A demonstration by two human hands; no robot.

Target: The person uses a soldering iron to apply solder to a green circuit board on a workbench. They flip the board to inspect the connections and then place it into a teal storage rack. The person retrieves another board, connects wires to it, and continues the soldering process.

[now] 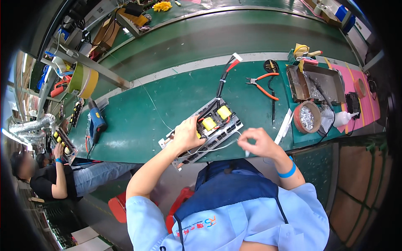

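A metal-framed circuit board assembly with yellow transformers lies tilted across the front edge of the green bench. My left hand is wrapped over its left part, covering some components. My right hand is just off the assembly's right end, thumb and fingers pinched together. A thin white strand, perhaps a cable tie or cord, curves along the near side of the assembly and up to these fingers. From the far side of the assembly runs a black-sleeved cable with red wires and a white connector.
Orange-handled cutters and a black pen-like tool lie to the right. Beyond are a round tub of small parts, a metal tray and a white squeeze bottle. A blue heat gun is at left, near another person.
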